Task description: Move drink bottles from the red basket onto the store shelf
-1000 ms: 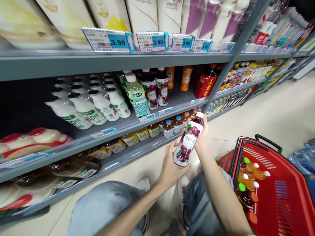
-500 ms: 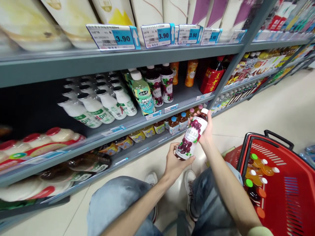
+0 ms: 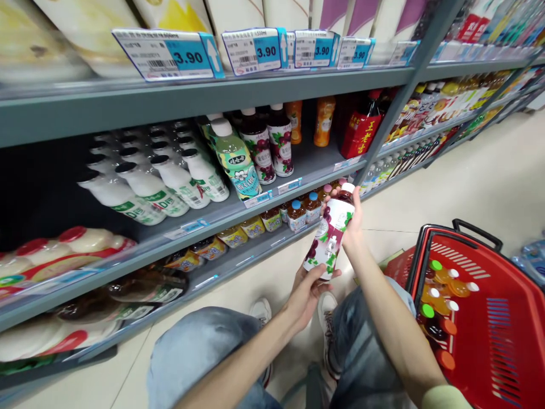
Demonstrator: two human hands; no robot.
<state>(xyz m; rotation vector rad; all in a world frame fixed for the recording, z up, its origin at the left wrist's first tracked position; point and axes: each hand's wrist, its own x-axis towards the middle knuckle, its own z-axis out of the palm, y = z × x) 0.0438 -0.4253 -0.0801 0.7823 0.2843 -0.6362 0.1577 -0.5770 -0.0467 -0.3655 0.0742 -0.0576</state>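
A grape drink bottle with a white cap and a purple-and-white label is tilted between my two hands, cap end up and to the right. My left hand holds its base, thumb across the lower label. Around the neck and upper side, my right hand is closed, with fingertips showing behind the bottle. Similar grape bottles stand on the middle shelf, beside a green-labelled bottle with a white cap.
A red basket with several capped bottles stands on the floor at the right. White milk bottles fill the middle shelf's left part. Small blue-capped bottles sit on the lower shelf. My knees are below.
The grape bottle has been turned about its long axis, so a different side of the label faces me. My left thumb now lies over the lower label. The view has shifted slightly.
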